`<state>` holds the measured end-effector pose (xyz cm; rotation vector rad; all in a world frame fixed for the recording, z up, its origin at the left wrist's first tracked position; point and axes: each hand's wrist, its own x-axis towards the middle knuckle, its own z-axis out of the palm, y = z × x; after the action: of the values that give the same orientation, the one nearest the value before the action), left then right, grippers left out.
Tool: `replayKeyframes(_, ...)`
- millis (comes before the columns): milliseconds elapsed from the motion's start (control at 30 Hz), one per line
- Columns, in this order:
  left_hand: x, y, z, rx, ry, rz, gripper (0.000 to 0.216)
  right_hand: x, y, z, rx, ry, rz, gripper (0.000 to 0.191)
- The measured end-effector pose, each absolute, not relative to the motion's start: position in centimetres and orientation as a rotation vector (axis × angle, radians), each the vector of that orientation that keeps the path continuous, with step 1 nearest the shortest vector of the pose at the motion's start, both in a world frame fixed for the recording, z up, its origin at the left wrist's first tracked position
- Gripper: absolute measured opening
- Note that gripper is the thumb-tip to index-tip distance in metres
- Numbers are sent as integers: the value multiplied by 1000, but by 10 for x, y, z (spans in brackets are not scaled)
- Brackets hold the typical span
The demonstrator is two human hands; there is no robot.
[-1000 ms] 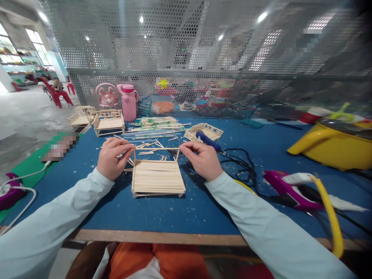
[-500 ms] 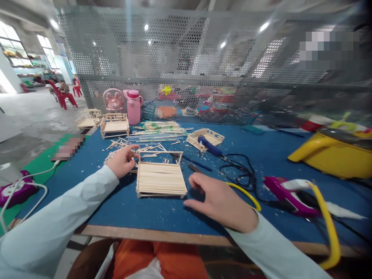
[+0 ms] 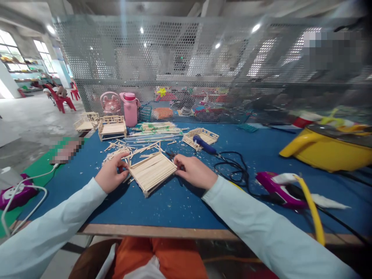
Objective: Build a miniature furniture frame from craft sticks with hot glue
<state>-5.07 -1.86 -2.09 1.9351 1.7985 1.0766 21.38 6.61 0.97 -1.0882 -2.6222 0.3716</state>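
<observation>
A miniature bed made of thin wooden sticks [image 3: 152, 170] is turned at an angle on the blue table in front of me. My left hand [image 3: 112, 173] has curled fingers at its left corner, thumb toward me. On the opposite side, my right hand [image 3: 196, 171] pinches the right edge; its fingertips are partly hidden. Loose short sticks [image 3: 119, 153] lie in a pile just beyond my left hand. Behind the bed is a dark tool, perhaps pliers [image 3: 171, 154], mostly hidden by my right hand.
Similar stick beds [image 3: 112, 127] stand at the back left. A blue glue gun [image 3: 205, 144] rests against another stick frame [image 3: 213, 136]. Its black cable coils near a purple power strip [image 3: 280, 190]. At right sits a yellow pot [image 3: 325, 149]; behind, a pink bottle [image 3: 130, 110] and perforated metal screen [image 3: 186, 50].
Both hands have closed in on the stick bed, the right moving left and away from me. The bed has turned at an angle, and its raised end frame no longer shows upright.
</observation>
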Motion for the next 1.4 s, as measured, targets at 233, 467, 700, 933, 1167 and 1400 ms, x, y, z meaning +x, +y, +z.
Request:
replayKeyframes(233, -43, -37, -28, 1881, 1789, 1074, 55, 205, 75, 10, -1222, -2606, 229, 11)
replayKeyframes(467, -38, -38, -25, 1822, 1714, 1089, 50, 219, 64, 2, -1513, -2660, 205, 14)
replayKeyframes(700, -24, -48, -22, 1829, 1775, 1110, 44, 233, 81, 1, -1712, -2493, 33, 15)
replayKeyframes(933, -3, -66, -35, 1840, 1831, 1067, 44, 232, 81, -5, -1412, -2301, 450, 14)
replayKeyframes(1167, -20, -69, -34, 2128, 1943, 859, 39, 235, 68, -1, -1215, -2280, 968, 9)
replayKeyframes(1400, -18, -57, -20, 2236, 1834, 486, 18, 220, 42, 1, -1296, -1943, 1514, 20)
